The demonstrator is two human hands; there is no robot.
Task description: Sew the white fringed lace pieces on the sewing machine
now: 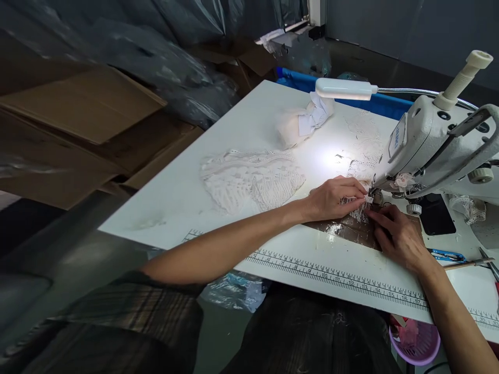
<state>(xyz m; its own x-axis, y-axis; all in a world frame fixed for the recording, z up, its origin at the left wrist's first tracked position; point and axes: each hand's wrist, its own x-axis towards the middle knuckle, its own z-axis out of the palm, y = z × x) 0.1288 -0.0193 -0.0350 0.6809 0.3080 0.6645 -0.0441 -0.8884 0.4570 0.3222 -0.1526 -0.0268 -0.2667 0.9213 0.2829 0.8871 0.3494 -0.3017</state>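
Observation:
My left hand (336,198) has its fingers closed on the edge of a white lace piece (359,214), just left of the sewing machine's presser foot (371,192). On the near side of the foot, my right hand (401,236) pinches the same lace with thumb and forefinger. The lace lies over the brown plate (343,228) below the needle area of the white sewing machine (424,130). The fingers partly cover it, and the stitch point is hard to make out. More white lace (253,179) is spread on the table to the left of my hands.
A lamp (345,89) lights the white table (218,135). A bundled pale fabric (304,122) lies towards the back. Right of the machine bed are a black phone (437,214) and blue thread snips (446,255). A cardboard box (81,104) stands left; a purple basket (419,353) is below.

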